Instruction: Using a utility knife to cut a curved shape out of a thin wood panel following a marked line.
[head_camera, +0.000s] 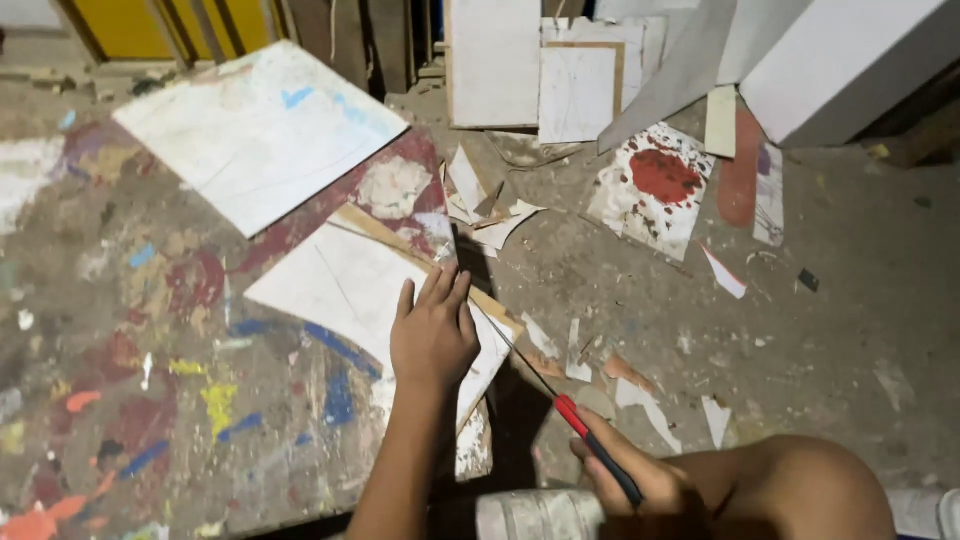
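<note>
White board (345, 285), a thin sheet with a wooden strip (400, 245) along its far edge, lies on the paint-spattered floor (150, 330) in front of us. Our left hand (432, 335) presses flat on it, fingers spread, gripping nothing. Our right hand (640, 485) is closed around a red-and-black-handled tool (590, 440) whose thin shaft runs up to the sheet's right edge, just beside our left fingers. To do this well, we judge it best to keep firm weight on the sheet, hold the tip low, and keep fingers clear of its line. Offcuts (495, 215) lie scattered beyond.
</note>
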